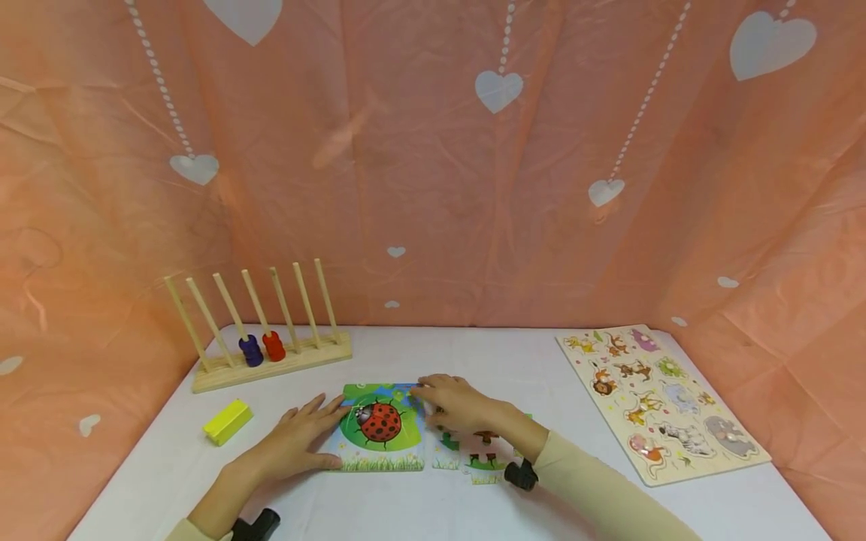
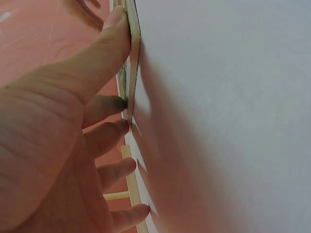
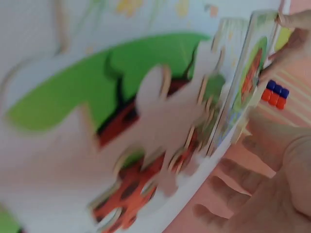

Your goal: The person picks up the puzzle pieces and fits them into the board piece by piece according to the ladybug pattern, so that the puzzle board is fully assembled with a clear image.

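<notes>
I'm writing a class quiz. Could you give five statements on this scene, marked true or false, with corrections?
1. The left hand touches the ladybug board. True.
2. The right hand holds the yellow block. False: it is at the ladybug board's right side.
3. The puzzle pieces lie right of the ladybug board. True.
4. The red beads sit left of the blue beads. False: they sit right.
5. The animal board lies right of the puzzle pieces. True.

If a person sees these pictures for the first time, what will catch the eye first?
Probably the red ladybug picture on the white table, between the left hand and the right hand. The orange curtain with white hearts behind is also striking. After these, the eye may go to the wooden peg rack at back left and the animal board on the right.
</notes>
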`<state>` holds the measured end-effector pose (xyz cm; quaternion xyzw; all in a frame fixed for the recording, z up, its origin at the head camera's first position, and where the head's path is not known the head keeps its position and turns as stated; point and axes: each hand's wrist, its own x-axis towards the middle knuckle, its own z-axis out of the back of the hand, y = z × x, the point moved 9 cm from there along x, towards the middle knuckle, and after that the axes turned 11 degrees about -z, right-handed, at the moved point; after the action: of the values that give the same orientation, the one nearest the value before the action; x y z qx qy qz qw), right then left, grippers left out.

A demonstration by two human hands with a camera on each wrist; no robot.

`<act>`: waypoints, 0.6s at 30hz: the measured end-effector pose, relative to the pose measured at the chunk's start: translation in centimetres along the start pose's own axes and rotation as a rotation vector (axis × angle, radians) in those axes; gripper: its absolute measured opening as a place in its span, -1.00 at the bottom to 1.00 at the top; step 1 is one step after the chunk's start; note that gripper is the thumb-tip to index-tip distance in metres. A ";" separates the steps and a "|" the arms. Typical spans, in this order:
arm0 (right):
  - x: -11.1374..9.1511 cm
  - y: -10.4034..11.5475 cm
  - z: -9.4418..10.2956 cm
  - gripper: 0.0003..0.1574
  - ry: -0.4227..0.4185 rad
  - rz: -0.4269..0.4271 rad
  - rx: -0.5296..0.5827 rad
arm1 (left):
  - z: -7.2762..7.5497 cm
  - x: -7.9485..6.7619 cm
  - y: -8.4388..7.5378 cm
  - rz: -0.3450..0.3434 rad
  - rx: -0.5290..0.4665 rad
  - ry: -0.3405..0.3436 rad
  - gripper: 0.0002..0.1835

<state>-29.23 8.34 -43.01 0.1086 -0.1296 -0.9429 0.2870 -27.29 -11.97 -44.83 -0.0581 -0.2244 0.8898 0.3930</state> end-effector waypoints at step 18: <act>-1.8 -2.9 0.6 -0.37 -0.060 -0.067 0.165 | -0.1 0.0 0.5 0.006 -0.008 -0.001 -0.01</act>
<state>-29.40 11.82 -43.13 0.1081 -0.2118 -0.9408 0.2415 -27.62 -12.25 -45.12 -0.0597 -0.2278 0.8901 0.3901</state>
